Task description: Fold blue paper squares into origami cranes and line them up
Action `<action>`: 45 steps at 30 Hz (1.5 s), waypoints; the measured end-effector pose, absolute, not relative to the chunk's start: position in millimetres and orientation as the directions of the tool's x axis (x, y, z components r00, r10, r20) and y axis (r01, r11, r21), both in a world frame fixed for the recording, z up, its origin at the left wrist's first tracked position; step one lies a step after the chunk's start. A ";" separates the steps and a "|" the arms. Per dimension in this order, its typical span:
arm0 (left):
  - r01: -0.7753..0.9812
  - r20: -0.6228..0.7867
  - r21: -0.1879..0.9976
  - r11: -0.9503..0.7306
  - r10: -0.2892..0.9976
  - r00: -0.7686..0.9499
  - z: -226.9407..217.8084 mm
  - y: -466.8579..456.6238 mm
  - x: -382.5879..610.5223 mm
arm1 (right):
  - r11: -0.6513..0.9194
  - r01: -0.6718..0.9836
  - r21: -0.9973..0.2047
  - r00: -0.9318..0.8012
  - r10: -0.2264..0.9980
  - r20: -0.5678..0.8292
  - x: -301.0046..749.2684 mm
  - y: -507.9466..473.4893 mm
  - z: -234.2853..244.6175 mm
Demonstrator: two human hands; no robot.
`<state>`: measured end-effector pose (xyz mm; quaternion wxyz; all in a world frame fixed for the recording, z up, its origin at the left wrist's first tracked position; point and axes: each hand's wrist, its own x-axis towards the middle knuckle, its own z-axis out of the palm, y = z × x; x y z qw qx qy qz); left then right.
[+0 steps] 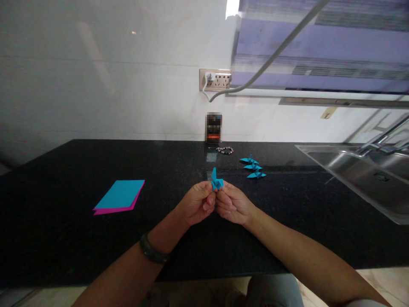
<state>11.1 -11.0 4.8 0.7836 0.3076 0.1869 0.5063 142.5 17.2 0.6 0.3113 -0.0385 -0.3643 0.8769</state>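
My left hand and right hand are pinching a small, blue, folded-paper figure above the glossy black counter; three blue, winged paper figures are lying farther off, right.

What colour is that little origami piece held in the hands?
The origami piece is bright blue; it shows in the head view.

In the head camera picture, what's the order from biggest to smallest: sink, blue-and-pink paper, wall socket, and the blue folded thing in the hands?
1. Sink, even with its right side cut off
2. Blue-and-pink paper
3. Wall socket
4. Blue folded thing
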 end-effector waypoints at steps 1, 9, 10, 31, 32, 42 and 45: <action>-0.682 0.017 0.669 0.296 0.911 0.412 4.5 -10.6 11.3 | -0.535 -0.517 -0.669 -0.801 0.578 0.157 142.3 17.4 0.9; -0.724 0.020 0.645 0.243 0.943 0.334 5.2 -7.5 13.0 | -0.475 -0.552 -0.685 -0.735 0.666 0.131 141.0 17.5 3.3; -0.728 0.020 0.642 0.240 0.944 0.329 5.1 -7.6 13.4 | -0.472 -0.554 -0.685 -0.730 0.672 0.128 140.7 17.3 3.4; -0.754 0.028 0.617 0.227 0.951 0.309 3.5 -9.2 14.8 | -0.471 -0.575 -0.669 -0.694 0.714 0.094 138.2 16.0 3.0; -0.751 0.033 0.622 0.222 0.951 0.309 3.6 -8.9 14.4 | -0.474 -0.581 -0.661 -0.691 0.717 0.093 138.3 16.6 3.0; -0.735 0.004 0.656 0.171 0.973 0.229 3.8 -5.3 10.0 | -0.442 -0.575 -0.689 -0.616 0.787 0.008 141.4 21.8 4.5; -0.724 -0.005 0.671 0.158 0.978 0.208 3.7 -3.7 8.5 | -0.426 -0.580 -0.694 -0.595 0.804 0.005 143.1 23.2 5.1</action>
